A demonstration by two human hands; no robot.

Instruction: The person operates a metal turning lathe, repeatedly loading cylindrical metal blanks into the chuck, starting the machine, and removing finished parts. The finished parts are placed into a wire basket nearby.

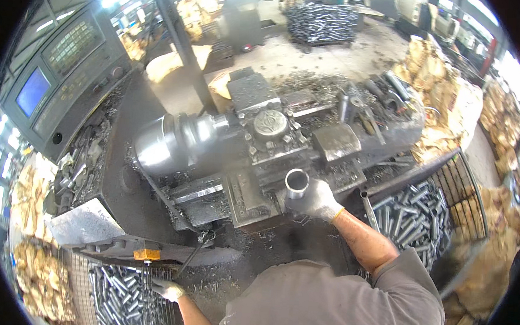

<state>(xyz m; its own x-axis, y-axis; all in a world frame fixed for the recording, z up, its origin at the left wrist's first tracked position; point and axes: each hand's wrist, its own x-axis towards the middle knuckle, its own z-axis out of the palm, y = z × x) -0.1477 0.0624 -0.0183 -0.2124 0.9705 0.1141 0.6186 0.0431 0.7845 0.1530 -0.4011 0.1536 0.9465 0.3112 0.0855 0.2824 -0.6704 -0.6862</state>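
Note:
My right hand [320,203], in a whitish glove, is closed around a short hollow metal tube [295,194]. Its open end faces up, in front of the lathe's tool post [271,125]. Low on the left, my gloved left hand [167,289] is beside a wire basket of metal tubes [122,300]. Its fingers look stretched toward the tubes, with nothing visible in them. A thin lever [192,255] slants down from the lathe and ends close to this hand. The lathe's shiny chuck [168,147] looks smooth and blurred.
A second wire basket [460,192] with many tubes stands right of the lathe. Metal chips lie over the machine bed. A control panel with a blue screen [33,92] rises at left. Loose tools [364,112] lie on the lathe's right end. Filled sacks [443,90] stand behind.

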